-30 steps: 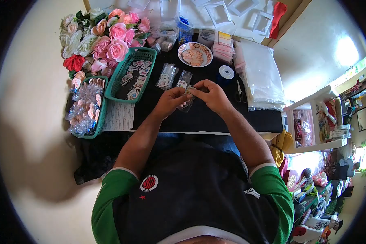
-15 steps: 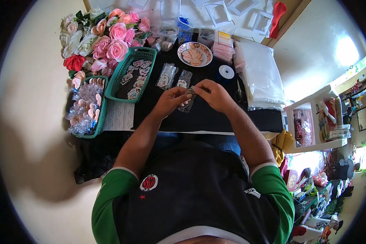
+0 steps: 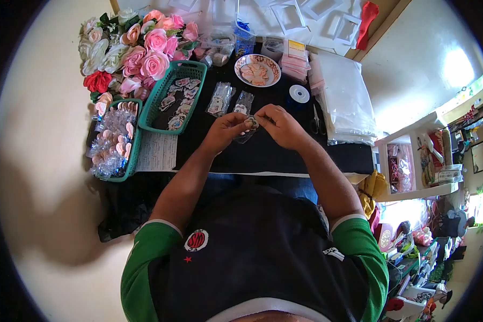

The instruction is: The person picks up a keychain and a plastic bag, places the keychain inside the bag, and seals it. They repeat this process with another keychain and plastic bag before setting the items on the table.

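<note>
Over the black tabletop, my left hand pinches a small printed cutout between thumb and fingers. My right hand is closed at the cutout's right edge, its fingertips pressed together; whether it grips the cutout itself or something smaller, I cannot make out. Just beyond my fingers lie two clear plastic packets with cutouts inside, one packet to the left and another packet nearer the hands. Part of the clear plastic under the cutout is hidden by my fingers.
A green basket of loose cutouts and a second basket of wrapped pieces stand left. Artificial roses fill the back left. Behind are a patterned bowl and a ribbon spool. Scissors and plastic sheets lie right.
The cutout between my fingers has turned to show more of its printed face. My right fingers have shifted slightly up and right; both arms stay nearly in place.
</note>
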### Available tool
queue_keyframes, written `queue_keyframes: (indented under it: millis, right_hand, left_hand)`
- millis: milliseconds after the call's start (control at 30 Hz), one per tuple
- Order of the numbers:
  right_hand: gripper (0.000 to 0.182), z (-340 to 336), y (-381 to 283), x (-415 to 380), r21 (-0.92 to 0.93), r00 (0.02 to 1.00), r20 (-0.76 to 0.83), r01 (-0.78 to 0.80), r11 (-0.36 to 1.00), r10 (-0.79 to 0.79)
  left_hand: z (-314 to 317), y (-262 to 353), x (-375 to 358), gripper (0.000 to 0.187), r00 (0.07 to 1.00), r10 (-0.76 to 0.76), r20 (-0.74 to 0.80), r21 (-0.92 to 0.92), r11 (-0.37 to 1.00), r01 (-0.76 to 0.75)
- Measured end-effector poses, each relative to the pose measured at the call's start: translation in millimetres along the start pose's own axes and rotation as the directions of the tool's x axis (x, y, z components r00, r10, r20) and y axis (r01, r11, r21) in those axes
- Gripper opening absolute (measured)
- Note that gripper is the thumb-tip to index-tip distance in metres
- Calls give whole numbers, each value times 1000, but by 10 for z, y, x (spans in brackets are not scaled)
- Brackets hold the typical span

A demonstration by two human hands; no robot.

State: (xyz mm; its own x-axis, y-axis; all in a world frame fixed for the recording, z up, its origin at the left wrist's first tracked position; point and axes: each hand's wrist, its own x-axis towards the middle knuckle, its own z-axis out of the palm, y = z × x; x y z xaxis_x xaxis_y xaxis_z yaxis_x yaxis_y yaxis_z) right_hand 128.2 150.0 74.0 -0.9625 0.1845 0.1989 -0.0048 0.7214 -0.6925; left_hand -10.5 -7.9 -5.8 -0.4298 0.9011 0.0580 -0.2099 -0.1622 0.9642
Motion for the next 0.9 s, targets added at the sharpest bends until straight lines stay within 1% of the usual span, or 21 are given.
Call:
queue_keyframes:
  millis: [67,133,200,267,300,367,400,433,467,500,567,600,667,700,767,833,900]
  right_hand:
    - [15,18,11,7,-20,999,20,32,999,-32]
    - [15,5,-6,13,-41,998,21,58,997,-57]
    - [15,-26,-65,20,-62,997,21,81,995,-80]
    - [18,-65,-153,33,35,993,34,-118,992,117]
    - [18,-63,-151,26,35,993,33,-118,992,117]
    - [20,-46,-134,6,131,984,-4,-175,976,177]
    - [20,-39,-114,8,132,984,-1,-176,975,178]
    - [21,-35,-87,15,176,976,14,-217,960,218]
    - [21,-33,-71,19,219,966,31,-257,941,256]
    - [21,-39,-83,15,219,966,32,-257,941,257]
    - [20,-57,-119,5,146,983,17,-185,972,184]
    - [20,-53,-103,5,148,983,17,-186,971,185]
    - [18,-48,-60,9,14,1000,-28,14,1000,-14]
    - [18,-61,-68,4,14,1000,-27,14,1000,-14]
    - [18,-100,-117,-9,-156,976,-33,207,966,-215]
    - [19,-128,-183,-20,-153,982,-29,181,971,-188]
    - [21,-145,-194,-20,-152,986,-25,158,976,-164]
  left_hand:
    - [-4,-4,-2,22,1000,1,4,-3,1000,-1]
    - [-1,8,-11,22,1000,1,5,-5,1000,-1]
    - [19,37,-13,22,999,-24,-25,18,1000,25]
    - [-2,14,-11,22,1000,-22,-11,37,999,23]
    - [0,29,-13,22,1000,-19,1,56,998,19]
    - [9,88,-25,22,999,-46,-4,63,997,46]
    - [14,113,-35,22,997,-73,-9,70,995,73]
    - [8,101,-37,22,997,-74,-10,69,995,75]
    - [0,80,-32,21,999,-44,-2,59,997,44]
    - [-7,59,-25,21,1000,-14,6,48,999,14]
    - [-30,14,-5,21,1000,-25,-3,23,999,25]
    - [-30,11,-4,21,999,-36,-12,-3,999,36]
    - [-23,33,-8,21,1000,-28,-6,-5,1000,28]
    - [-18,44,-9,21,1000,-19,-1,-7,1000,19]
    - [-42,25,-3,20,1000,-27,-6,-25,999,27]
    - [-53,4,-5,20,999,-36,-8,-43,998,36]
    - [-53,6,-2,20,1000,3,2,-55,998,-3]
